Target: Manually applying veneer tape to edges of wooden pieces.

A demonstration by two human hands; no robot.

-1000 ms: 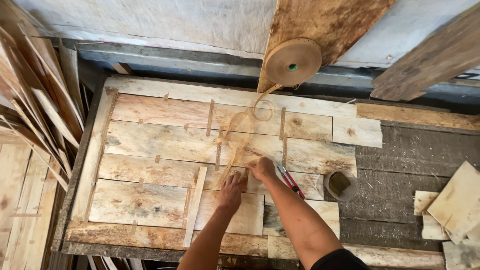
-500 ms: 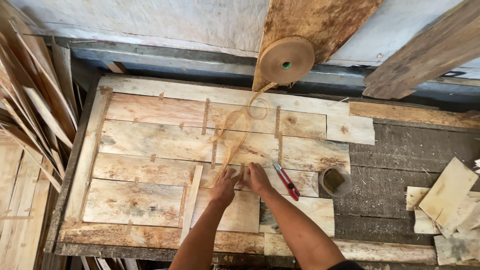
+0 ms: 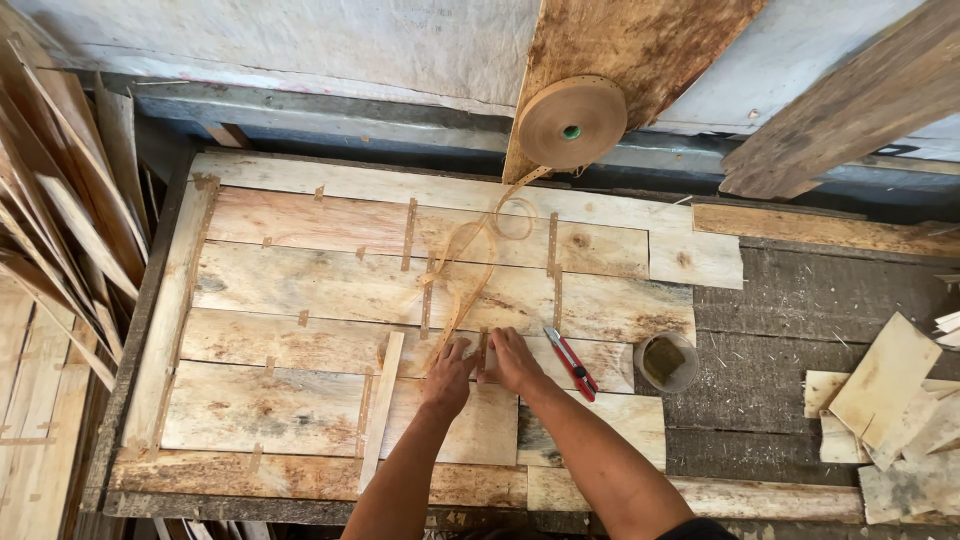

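Note:
Thin wood veneer sheets lie edge to edge on a work table, joined by short strips of brown paper tape. My left hand and my right hand press side by side on a tape strip over a seam near the table's middle. A loose ribbon of the same tape curls from my hands up to a big tape roll mounted on the wall above. A red utility knife lies just right of my right hand.
A small round cup with a dark sponge sits right of the knife. Veneer offcuts pile up at the far right. Stacked veneer strips lean at the left. A loose narrow wood strip lies left of my left hand.
My right hand has slid down beside my left, and both now press flat on the seam. The view has shifted slightly.

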